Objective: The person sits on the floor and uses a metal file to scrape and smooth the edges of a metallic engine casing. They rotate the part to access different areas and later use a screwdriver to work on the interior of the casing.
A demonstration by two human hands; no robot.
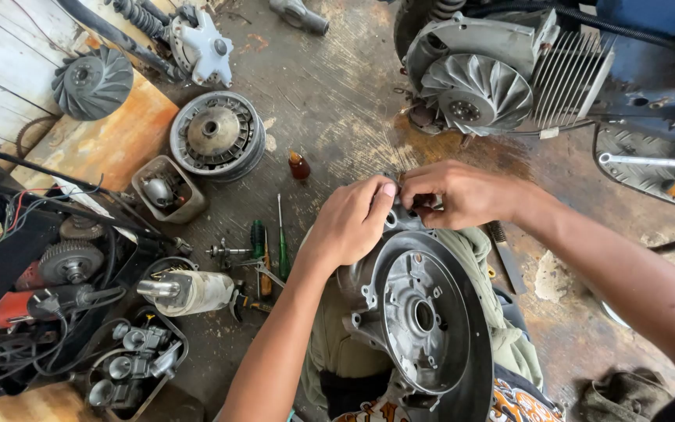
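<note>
1. Left hand (351, 223) and right hand (455, 194) are both pinched together on the top edge of a round grey engine casing (423, 312), fingertips nearly touching.
2. The casing sits on the person's lap over a greenish rag (478, 250), tilted up.
3. Screwdrivers (271, 246) lie on the floor just left of it, with a small brown bottle (299, 166) beyond.
4. A finned fan engine (474, 94) sits ahead.
</note>
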